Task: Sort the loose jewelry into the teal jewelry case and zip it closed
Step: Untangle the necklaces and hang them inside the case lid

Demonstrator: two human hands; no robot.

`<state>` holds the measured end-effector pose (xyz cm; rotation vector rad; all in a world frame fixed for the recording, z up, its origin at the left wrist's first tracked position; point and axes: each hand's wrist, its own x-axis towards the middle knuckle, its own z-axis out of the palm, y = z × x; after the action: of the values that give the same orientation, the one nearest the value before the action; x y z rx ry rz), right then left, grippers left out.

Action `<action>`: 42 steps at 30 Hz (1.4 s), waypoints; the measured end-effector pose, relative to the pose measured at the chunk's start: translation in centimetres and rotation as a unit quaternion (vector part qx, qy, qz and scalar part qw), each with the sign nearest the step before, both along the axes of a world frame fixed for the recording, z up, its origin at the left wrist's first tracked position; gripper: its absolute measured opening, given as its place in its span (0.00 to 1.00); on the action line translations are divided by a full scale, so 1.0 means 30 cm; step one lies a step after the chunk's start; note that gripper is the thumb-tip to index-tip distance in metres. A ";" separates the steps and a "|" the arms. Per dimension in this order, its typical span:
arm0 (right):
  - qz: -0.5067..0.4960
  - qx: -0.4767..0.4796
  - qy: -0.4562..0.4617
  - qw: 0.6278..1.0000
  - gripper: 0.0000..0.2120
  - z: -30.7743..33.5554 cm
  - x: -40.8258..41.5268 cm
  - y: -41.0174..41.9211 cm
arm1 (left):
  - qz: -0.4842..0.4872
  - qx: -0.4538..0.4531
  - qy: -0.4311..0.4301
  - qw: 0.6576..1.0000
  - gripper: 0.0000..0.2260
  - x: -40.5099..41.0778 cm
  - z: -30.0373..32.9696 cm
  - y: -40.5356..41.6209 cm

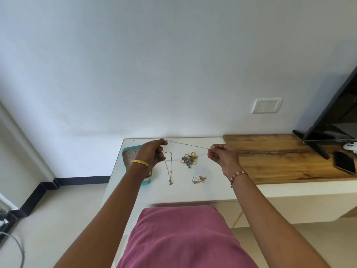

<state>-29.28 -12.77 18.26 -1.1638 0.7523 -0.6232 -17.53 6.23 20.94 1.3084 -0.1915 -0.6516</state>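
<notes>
A thin chain necklace (188, 144) is stretched taut above the white table between both hands. My left hand (154, 154) pinches its left end and my right hand (221, 154) pinches its right end, near a small gold piece. The teal jewelry case (133, 157) lies open at the table's left edge, partly hidden by my left wrist. On the table lie a second long necklace (168, 169), a heap of gold and blue jewelry (189, 159), and a small chain with a pink piece (199, 179).
The white table (183, 190) ends close in front of me; a wooden top (280, 157) adjoins it on the right. A black phone (344, 164), a white object (350, 147) and a dark screen's stand (318, 147) sit at the far right.
</notes>
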 end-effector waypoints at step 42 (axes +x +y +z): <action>0.272 -0.193 0.089 0.939 0.03 0.155 0.084 0.188 | -0.080 0.177 -0.275 0.942 0.07 0.015 0.047 -0.017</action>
<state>-26.74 -7.13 22.91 -1.7265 0.4280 -0.1997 -17.07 5.72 22.36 1.8204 -0.6669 -0.4528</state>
